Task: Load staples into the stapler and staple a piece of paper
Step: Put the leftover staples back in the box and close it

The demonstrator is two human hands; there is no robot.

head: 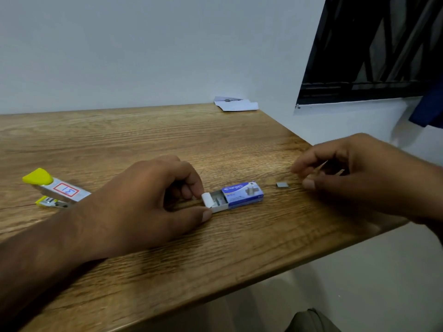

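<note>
A blue staple box [242, 194] lies on the wooden table [143, 130], its white inner tray slid out to the left with staples showing inside. My left hand [148, 202] pinches the tray's open end between thumb and fingers. A small strip of staples [279, 185] lies on the table just right of the box. My right hand [354, 173] hovers beside that strip, fingers curled and apart, holding nothing that I can see. A yellow and silver stapler [55, 189] with a label reading 13 lies at the left, partly behind my left wrist.
A folded white paper [236, 104] rests at the table's far edge against the wall. The table's right edge runs diagonally under my right hand. A dark window [374, 49] is at the upper right, with blue cloth [429, 109] below it.
</note>
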